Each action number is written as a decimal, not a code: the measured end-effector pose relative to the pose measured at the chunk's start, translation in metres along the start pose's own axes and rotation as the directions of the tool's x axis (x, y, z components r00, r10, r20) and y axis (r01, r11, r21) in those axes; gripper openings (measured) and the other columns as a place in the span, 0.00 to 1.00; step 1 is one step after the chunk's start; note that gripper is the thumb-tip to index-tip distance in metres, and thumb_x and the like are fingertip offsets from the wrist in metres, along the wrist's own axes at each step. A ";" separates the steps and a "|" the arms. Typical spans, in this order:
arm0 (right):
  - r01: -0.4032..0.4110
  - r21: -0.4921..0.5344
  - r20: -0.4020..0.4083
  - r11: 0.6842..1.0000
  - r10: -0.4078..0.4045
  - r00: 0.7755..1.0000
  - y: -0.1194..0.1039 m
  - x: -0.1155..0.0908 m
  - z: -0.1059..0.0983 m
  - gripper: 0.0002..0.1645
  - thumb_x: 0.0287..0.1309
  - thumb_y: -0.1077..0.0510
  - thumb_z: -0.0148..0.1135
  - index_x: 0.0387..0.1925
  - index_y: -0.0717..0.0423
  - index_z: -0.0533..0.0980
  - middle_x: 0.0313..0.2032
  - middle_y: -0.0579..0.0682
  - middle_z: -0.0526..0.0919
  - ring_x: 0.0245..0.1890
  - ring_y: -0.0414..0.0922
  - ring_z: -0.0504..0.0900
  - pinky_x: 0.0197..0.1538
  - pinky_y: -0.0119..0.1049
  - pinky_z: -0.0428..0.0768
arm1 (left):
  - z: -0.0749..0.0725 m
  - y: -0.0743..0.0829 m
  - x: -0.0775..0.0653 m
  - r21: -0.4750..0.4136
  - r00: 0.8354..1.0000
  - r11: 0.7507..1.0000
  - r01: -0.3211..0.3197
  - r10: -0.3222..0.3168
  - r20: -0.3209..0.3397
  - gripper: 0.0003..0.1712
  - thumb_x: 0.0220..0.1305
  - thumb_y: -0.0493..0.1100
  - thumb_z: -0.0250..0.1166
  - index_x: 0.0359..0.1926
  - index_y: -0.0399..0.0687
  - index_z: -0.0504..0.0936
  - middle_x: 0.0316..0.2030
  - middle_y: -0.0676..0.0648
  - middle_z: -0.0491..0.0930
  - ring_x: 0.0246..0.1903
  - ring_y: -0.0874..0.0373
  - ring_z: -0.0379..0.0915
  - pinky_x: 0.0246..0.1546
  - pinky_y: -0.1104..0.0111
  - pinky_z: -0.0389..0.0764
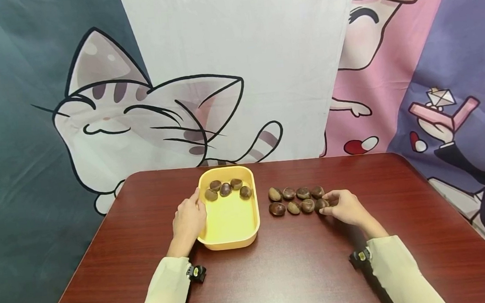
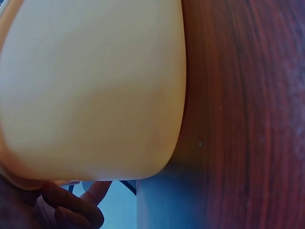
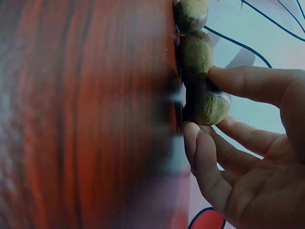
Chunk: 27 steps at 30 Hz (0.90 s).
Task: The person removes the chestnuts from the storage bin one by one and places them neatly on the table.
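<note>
A yellow plastic tray (image 1: 230, 222) stands left of the table's middle, with several brown chestnuts (image 1: 225, 189) at its far end. My left hand (image 1: 189, 217) grips the tray's left rim; in the left wrist view the tray's outer wall (image 2: 95, 86) hides part of that hand. To the right of the tray, several chestnuts lie in two rows. At the right end of the nearer row, my right hand (image 1: 348, 206) pinches a chestnut (image 3: 212, 107) between thumb and fingers. Its neighbour in that row, another chestnut (image 1: 307, 206), sits close beside it.
The dark red wooden table (image 1: 296, 272) has its far edge just beyond the tray. Behind it hangs a cloth backdrop (image 1: 232, 37) with cartoon figures. The farther row ends in a chestnut (image 1: 317, 192) close to the right fingertips.
</note>
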State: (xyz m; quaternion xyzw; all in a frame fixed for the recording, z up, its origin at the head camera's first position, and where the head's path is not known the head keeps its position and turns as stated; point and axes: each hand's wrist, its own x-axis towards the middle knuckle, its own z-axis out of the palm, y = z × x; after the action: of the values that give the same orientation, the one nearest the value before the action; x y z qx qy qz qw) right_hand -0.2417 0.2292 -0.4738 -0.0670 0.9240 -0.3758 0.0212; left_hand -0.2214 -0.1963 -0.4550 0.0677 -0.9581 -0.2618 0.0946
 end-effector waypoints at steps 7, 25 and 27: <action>0.022 -0.028 -0.008 0.999 -0.022 1.000 0.003 0.002 0.001 0.22 0.48 0.58 0.74 0.45 0.67 0.81 0.39 0.58 0.86 0.39 0.51 0.85 0.38 0.41 0.80 | 0.000 0.000 0.000 -0.002 1.000 1.000 0.001 -0.001 -0.004 0.28 0.74 0.47 0.49 0.73 0.55 0.67 0.48 0.36 0.80 0.34 0.36 0.78 0.29 0.46 0.77; -0.021 0.034 0.033 0.999 0.020 0.999 0.002 0.001 0.002 0.25 0.51 0.59 0.74 0.49 0.70 0.79 0.41 0.63 0.85 0.25 0.45 0.81 0.28 0.38 0.79 | -0.001 0.000 -0.001 -0.004 1.000 1.000 -0.008 0.008 -0.005 0.28 0.74 0.47 0.49 0.73 0.54 0.67 0.48 0.36 0.80 0.33 0.37 0.78 0.29 0.47 0.77; -0.012 0.020 0.026 1.000 0.012 1.000 0.001 0.001 0.000 0.26 0.50 0.58 0.74 0.48 0.70 0.79 0.42 0.63 0.85 0.30 0.47 0.83 0.31 0.38 0.80 | -0.001 0.000 0.000 -0.004 1.000 1.000 -0.010 0.010 -0.005 0.28 0.74 0.47 0.49 0.73 0.54 0.67 0.48 0.36 0.80 0.32 0.38 0.78 0.28 0.48 0.77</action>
State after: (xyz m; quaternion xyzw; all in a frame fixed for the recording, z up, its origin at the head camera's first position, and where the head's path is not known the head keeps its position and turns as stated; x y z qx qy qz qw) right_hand -0.2424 0.2298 -0.4752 -0.0662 0.9202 -0.3841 0.0359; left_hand -0.2208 -0.1967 -0.4544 0.0636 -0.9576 -0.2632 0.0985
